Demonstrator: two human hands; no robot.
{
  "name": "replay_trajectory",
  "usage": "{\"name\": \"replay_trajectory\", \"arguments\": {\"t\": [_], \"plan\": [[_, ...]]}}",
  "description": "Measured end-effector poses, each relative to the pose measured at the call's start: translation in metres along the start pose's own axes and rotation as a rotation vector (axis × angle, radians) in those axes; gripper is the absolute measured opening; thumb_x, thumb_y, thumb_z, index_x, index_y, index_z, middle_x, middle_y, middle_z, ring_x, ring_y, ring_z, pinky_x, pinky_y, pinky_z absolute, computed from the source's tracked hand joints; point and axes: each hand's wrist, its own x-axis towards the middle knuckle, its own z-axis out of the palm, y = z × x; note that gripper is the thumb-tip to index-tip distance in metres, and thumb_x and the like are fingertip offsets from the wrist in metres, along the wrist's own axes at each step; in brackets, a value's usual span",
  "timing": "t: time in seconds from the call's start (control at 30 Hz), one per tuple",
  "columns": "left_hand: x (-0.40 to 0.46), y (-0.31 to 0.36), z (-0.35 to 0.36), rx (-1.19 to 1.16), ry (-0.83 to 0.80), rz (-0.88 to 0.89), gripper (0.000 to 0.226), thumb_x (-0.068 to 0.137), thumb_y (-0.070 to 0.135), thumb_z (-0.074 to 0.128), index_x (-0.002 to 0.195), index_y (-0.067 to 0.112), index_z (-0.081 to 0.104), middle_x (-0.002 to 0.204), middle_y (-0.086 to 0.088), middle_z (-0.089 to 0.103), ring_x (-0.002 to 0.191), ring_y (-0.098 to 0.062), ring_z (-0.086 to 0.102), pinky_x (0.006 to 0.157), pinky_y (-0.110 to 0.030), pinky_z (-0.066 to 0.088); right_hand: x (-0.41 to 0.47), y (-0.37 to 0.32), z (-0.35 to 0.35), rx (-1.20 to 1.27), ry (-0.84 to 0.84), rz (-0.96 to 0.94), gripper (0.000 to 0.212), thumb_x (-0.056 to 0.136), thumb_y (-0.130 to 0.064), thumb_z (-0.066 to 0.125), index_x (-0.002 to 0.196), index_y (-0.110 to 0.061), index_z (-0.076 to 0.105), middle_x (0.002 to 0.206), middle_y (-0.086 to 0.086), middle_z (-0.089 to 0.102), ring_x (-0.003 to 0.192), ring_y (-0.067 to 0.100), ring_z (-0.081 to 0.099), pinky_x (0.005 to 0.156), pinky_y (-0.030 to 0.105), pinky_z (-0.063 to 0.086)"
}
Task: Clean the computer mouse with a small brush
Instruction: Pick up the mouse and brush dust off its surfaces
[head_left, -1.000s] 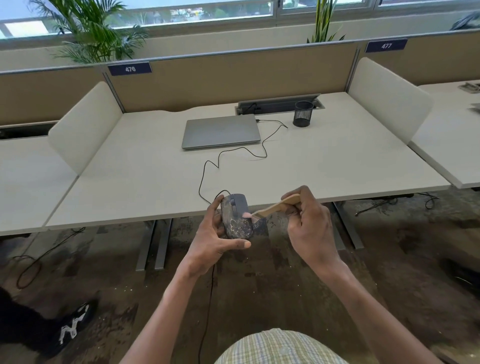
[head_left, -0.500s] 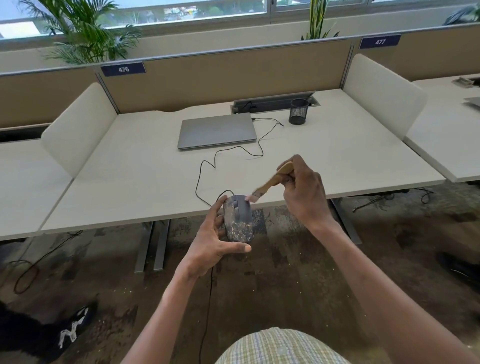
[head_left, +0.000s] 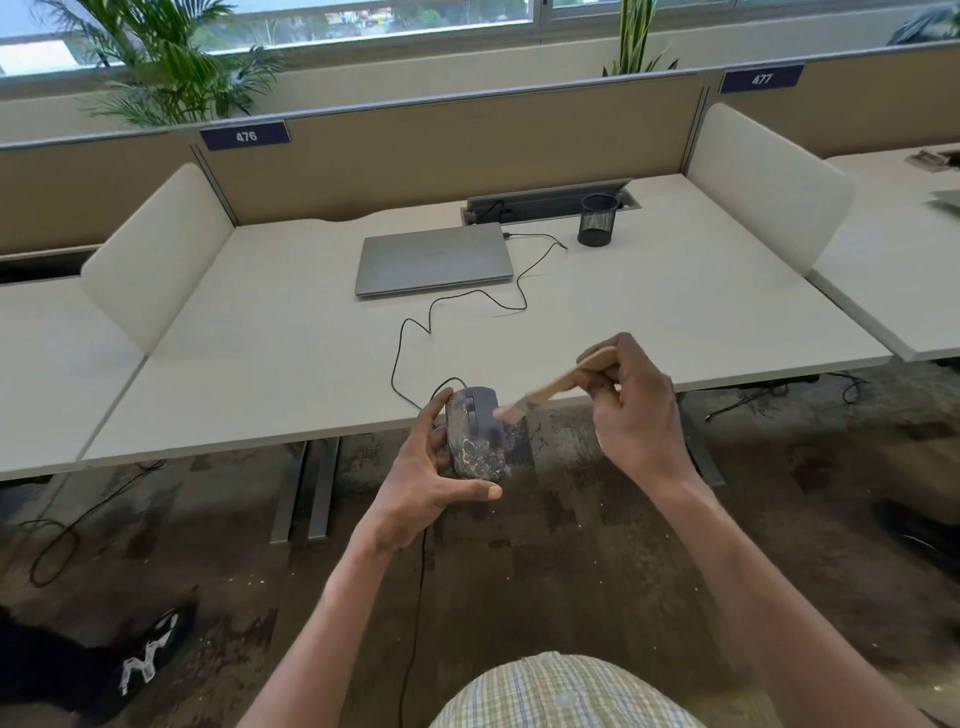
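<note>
A grey wired mouse (head_left: 475, 434), speckled with pale dust, is held in the air just past the desk's front edge. My left hand (head_left: 426, 478) grips it from the left and below, thumb under its rear end. My right hand (head_left: 631, 410) holds a small wooden-handled brush (head_left: 558, 387) slanted down to the left. Its blurred bristles touch the mouse's upper right side. The mouse's black cable (head_left: 410, 358) snakes back across the desk towards the laptop.
A shut grey laptop (head_left: 434, 257) lies on the cream desk (head_left: 260, 364), with a black mesh pen cup (head_left: 598, 219) to its right. Cream side dividers stand at both desk ends. A dark shoe (head_left: 140, 660) rests on the floor at lower left.
My right hand rose from beside the mouse's lower right flank, and the brush tip moved up from there to the mouse's upper right side. The left hand kept its grip.
</note>
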Motion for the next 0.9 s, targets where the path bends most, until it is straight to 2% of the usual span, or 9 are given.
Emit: {"name": "replay_trajectory", "arguments": {"t": [0.07,0.13,0.23,0.4,0.47,0.53,0.57,0.7,0.9], "plan": [[0.000,0.003,0.003,0.017,-0.010,0.011,0.131,0.045,0.031,0.110,0.152,0.058,0.037,0.150,-0.001,0.058,0.130,-0.021,0.067,0.105,-0.043,0.058,0.012,-0.006,0.002,-0.040,0.052,-0.053,0.021,0.093,0.004,0.063,0.102,-0.014,0.057,0.086,-0.014,0.064,0.081,-0.009,0.063,0.068,-0.001,0.042],[0.000,0.005,0.005,0.032,-0.017,0.019,0.129,0.046,0.032,0.109,0.149,0.062,0.038,0.152,-0.005,0.055,0.133,-0.025,0.065,0.110,-0.050,0.054,0.020,-0.009,0.007,-0.081,0.053,-0.088,0.016,0.095,0.002,0.062,0.104,-0.011,0.057,0.090,-0.006,0.067,0.085,0.008,0.066,0.073,0.006,0.046],[-0.001,0.005,0.005,0.030,-0.014,0.018,0.131,0.046,0.029,0.109,0.151,0.058,0.037,0.151,-0.004,0.057,0.132,-0.024,0.065,0.111,-0.052,0.053,0.017,-0.011,0.015,-0.143,-0.021,-0.122,0.015,0.095,0.002,0.061,0.107,-0.007,0.057,0.095,0.003,0.070,0.092,0.022,0.067,0.079,0.034,0.057],[-0.003,0.001,0.001,0.040,-0.008,0.001,0.137,0.045,0.031,0.109,0.157,0.049,0.033,0.148,0.004,0.058,0.128,-0.016,0.068,0.103,-0.040,0.059,-0.003,-0.009,0.012,-0.207,-0.088,-0.147,0.024,0.092,0.007,0.060,0.107,-0.010,0.057,0.093,-0.002,0.068,0.095,0.018,0.065,0.081,0.034,0.057],[-0.005,0.001,0.001,0.050,-0.005,-0.005,0.137,0.045,0.033,0.109,0.157,0.051,0.033,0.148,0.006,0.057,0.128,-0.017,0.068,0.104,-0.043,0.059,-0.001,-0.013,0.011,-0.220,-0.061,-0.168,0.022,0.092,0.005,0.062,0.108,-0.010,0.058,0.093,-0.001,0.068,0.092,0.016,0.063,0.078,0.027,0.055],[-0.005,0.002,0.002,0.072,-0.003,-0.001,0.136,0.045,0.033,0.109,0.156,0.054,0.032,0.149,0.003,0.056,0.129,-0.020,0.068,0.108,-0.049,0.056,0.005,-0.022,0.012,-0.240,-0.025,-0.230,0.020,0.092,0.002,0.064,0.107,-0.009,0.058,0.092,0.000,0.069,0.088,0.016,0.059,0.071,0.017,0.046],[-0.004,0.004,0.003,0.081,-0.004,0.004,0.135,0.046,0.033,0.109,0.155,0.056,0.032,0.151,0.001,0.055,0.130,-0.020,0.067,0.109,-0.051,0.055,0.008,-0.026,0.014,-0.258,-0.027,-0.254,0.020,0.092,0.002,0.065,0.107,-0.008,0.058,0.091,0.001,0.069,0.087,0.016,0.057,0.068,0.016,0.044],[-0.004,0.005,0.003,0.099,0.003,0.009,0.136,0.045,0.035,0.109,0.154,0.058,0.032,0.152,-0.004,0.056,0.131,-0.021,0.066,0.109,-0.050,0.055,0.003,-0.035,0.022,-0.330,-0.143,-0.286,0.019,0.094,0.002,0.062,0.109,-0.009,0.056,0.092,0.002,0.069,0.091,0.019,0.057,0.072,0.033,0.055],[-0.010,-0.004,0.000,0.085,0.026,-0.020,0.139,0.042,0.037,0.110,0.155,0.057,0.032,0.150,-0.004,0.058,0.129,-0.020,0.067,0.109,-0.051,0.055,-0.022,-0.030,0.016,-0.352,-0.200,-0.302,0.031,0.085,0.010,0.064,0.105,-0.013,0.054,0.084,-0.001,0.065,0.088,0.016,0.053,0.067,0.032,0.053]]}}
